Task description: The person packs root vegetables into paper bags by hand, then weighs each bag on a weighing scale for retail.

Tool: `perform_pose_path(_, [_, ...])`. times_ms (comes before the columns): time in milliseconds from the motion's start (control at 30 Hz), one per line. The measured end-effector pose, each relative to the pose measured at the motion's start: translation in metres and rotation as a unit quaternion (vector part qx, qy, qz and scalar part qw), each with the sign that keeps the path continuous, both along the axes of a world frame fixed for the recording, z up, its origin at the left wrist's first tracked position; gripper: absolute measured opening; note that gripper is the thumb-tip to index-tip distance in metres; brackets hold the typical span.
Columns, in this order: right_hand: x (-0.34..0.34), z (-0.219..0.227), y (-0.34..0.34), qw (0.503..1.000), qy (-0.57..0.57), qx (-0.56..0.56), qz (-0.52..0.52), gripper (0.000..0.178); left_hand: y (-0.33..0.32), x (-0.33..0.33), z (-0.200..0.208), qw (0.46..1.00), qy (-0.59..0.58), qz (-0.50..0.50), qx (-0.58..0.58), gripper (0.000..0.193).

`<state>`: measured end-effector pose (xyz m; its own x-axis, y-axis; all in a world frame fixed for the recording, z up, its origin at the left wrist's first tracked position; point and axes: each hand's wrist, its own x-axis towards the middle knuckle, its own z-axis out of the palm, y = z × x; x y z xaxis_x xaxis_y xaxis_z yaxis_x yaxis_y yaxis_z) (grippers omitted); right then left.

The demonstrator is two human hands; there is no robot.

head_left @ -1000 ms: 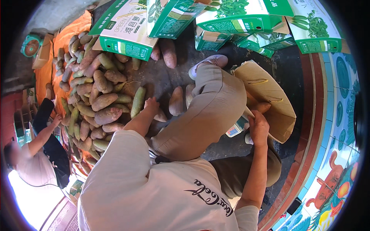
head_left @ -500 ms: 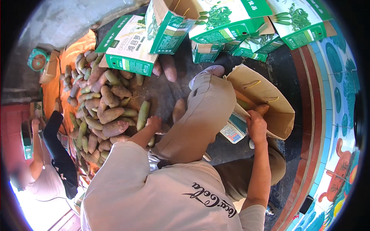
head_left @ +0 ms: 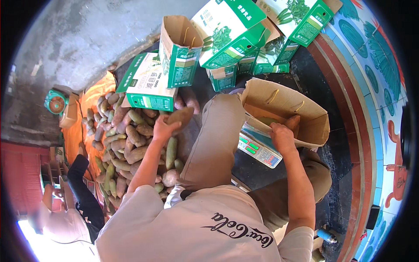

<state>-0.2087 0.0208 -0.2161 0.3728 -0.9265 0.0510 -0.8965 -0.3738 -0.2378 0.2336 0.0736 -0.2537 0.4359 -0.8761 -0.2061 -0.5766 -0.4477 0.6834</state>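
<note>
My left hand (head_left: pixel 163 128) grips a long brownish radish (head_left: pixel 181 115) at one end and holds it up over the near side of a heap of radishes (head_left: pixel 135 135), some green, some reddish brown and soiled. My right hand (head_left: pixel 282 138) is closed on the near rim of an open cardboard carton (head_left: pixel 315 123) with yellow cord handles. Inside that carton lie a reddish radish (head_left: pixel 293 122) and part of a green one. Under it is a digital scale (head_left: pixel 260 152) with lit green displays.
Several green and white cartons (head_left: pixel 234 29) are stacked at the back. A green fan (head_left: pixel 56 103) stands far left near an orange sheet (head_left: pixel 107 84). Another person (head_left: pixel 65 218) sits at lower left. A tiled, painted wall (head_left: pixel 371 65) curves along the right.
My left hand has risen from the heap's near edge, moving away from me with a radish in it. The right hand stays at the carton rim. The whole view has shifted.
</note>
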Motion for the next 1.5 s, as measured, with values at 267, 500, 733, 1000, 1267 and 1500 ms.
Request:
perform_pose_path(267, [0.0, -0.001, 0.0, 1.0, 0.013, 0.008, 0.012, 0.011, -0.072, -0.115, 0.151, 0.958, 0.123, -0.137, -0.22, 0.06])
perform_pose_path(500, [-0.001, -0.007, 0.003, 0.999, 0.032, 0.003, 0.015, 0.01, -0.104, -0.242, 0.168, 0.927, 0.006, -0.285, -0.244, 0.06])
perform_pose_path(733, [0.001, -0.009, 0.001, 0.999, 0.041, 0.009, 0.011, 0.008, -0.109, -0.288, 0.134, 0.906, 0.037, -0.345, -0.243, 0.05])
perform_pose_path(1000, [-0.003, -0.009, 0.002, 0.999, 0.032, 0.018, 0.005, 0.008, -0.099, -0.206, 0.146, 0.881, 0.023, -0.248, -0.402, 0.03])
perform_pose_path(1267, [0.001, -0.001, 0.003, 1.0, -0.006, 0.014, 0.002, 0.012, -0.075, -0.08, 0.023, 0.963, -0.05, -0.097, -0.245, 0.02])
perform_pose_path(1500, [0.0, -0.001, 0.002, 1.0, 0.001, 0.021, -0.002, 0.013, -0.014, -0.045, -0.115, 0.991, -0.051, -0.104, 0.064, 0.029])
